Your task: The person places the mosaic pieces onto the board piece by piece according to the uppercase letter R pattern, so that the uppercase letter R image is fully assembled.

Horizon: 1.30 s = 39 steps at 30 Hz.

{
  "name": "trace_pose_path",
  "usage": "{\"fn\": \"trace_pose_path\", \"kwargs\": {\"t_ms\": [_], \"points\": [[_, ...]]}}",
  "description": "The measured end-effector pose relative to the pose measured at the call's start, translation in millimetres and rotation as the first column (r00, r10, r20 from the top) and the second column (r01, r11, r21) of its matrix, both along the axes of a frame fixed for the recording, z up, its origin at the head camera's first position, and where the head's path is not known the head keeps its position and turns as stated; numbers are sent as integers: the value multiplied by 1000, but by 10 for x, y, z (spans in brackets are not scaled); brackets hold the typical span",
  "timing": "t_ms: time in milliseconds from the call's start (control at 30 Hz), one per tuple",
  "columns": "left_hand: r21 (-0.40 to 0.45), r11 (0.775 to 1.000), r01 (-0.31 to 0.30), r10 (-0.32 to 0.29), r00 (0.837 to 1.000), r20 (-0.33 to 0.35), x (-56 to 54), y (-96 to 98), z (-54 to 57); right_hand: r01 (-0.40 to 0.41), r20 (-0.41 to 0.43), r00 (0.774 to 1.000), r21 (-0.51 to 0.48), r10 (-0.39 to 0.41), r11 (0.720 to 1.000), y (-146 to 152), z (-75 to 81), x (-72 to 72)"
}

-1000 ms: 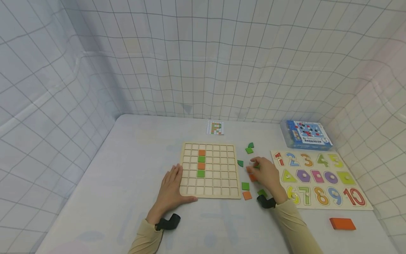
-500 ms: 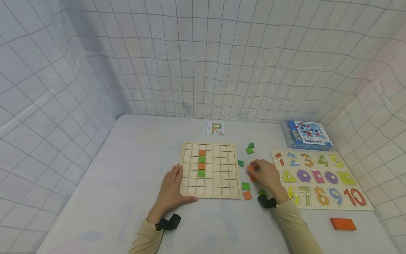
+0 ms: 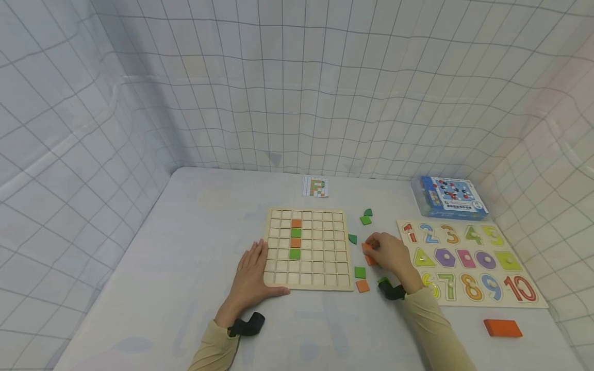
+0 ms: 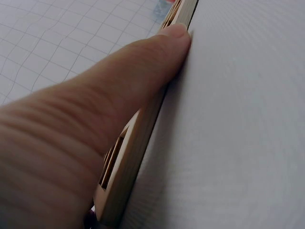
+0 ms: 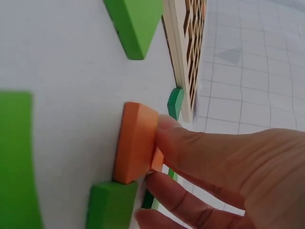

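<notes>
My left hand (image 3: 250, 275) rests at the near-left corner of the wooden grid board (image 3: 325, 286), fingers straight along its left side. In the left wrist view the thumb (image 4: 143, 62) lies against the board's edge. A column of alternating orange (image 3: 296, 223) and green (image 3: 295, 254) square tiles sits in the grid. To the right of the board, my right hand (image 3: 392, 255) pinches an orange tile (image 5: 157, 160) between thumb and forefinger. Its thumb also meets another orange tile (image 5: 136, 143), which stands beside a green tile (image 5: 112, 205). The fingers partly hide these tiles.
Loose green (image 3: 360, 272) and orange (image 3: 362, 286) tiles lie right of the board, with a dark green quarter-round piece (image 3: 352, 239). A pattern card (image 3: 315, 186) lies behind. Farther right are a number puzzle (image 3: 471, 263), a blue box (image 3: 450, 198) and an orange block (image 3: 503, 328).
My right fingers have closed in on the orange tiles, and the green tile that showed by the fingertips is out of sight in the head view. The left hand stays put.
</notes>
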<state>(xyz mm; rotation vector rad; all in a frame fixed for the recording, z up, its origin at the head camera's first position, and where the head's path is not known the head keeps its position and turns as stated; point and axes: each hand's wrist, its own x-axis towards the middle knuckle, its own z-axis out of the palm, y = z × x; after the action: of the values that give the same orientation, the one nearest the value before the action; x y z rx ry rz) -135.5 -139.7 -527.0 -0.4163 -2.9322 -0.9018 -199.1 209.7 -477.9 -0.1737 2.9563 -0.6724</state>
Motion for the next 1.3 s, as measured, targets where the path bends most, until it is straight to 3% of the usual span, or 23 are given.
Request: {"fn": "trace_pose_path", "kwargs": {"t_ms": [367, 567, 733, 967, 1300], "points": [[-2, 1000, 0, 0, 1000, 12, 9, 4, 5, 3, 17, 1000, -50, -2, 999, 29, 25, -13], [-9, 1000, 4, -4, 1000, 15, 6, 2, 5, 9, -26, 1000, -101, -12, 995, 4, 25, 28], [-12, 1000, 1, -1, 1000, 19, -1, 2, 9, -78, -123, 991, -167, 58, 983, -135, 27, 31], [-6, 1000, 0, 0, 1000, 21, 2, 3, 23, -224, -230, 956, -182, 180, 957, -483, 25, 12], [-13, 1000, 1, -1, 1000, 16, -11, 3, 16, -323, -217, 932, -135, 291, 937, -1029, -9, 17]]}}
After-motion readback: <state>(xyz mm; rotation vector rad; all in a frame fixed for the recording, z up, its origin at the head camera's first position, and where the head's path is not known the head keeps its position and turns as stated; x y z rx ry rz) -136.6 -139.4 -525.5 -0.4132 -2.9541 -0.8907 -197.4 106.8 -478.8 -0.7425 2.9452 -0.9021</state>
